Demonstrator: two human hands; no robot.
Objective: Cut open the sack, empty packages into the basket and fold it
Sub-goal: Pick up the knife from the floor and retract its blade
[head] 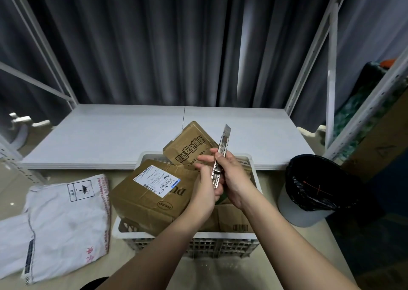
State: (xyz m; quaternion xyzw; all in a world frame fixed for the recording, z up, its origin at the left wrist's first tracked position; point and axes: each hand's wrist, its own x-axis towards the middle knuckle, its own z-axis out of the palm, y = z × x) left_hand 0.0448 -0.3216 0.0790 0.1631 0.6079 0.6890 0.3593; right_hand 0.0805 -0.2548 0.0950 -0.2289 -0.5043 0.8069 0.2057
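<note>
While above basket (132, 234): both hands meet at utility knife (221, 155)
Right hand (231, 179): fingers wrapped around knife
Left hand (204, 186): fingers straight, touching knife
Sack (64, 223): folded, left of basket

Both bare forearms reach forward and converge in front of the person. The right hand (231, 179) is curled round the handle of a utility knife (220, 157), thumb pressed along its side, blade end pointing up and away. The left hand (204, 182) meets it from the left, palm turned toward the right hand, fingers (204, 159) extended and touching the knife's lower body.
</note>
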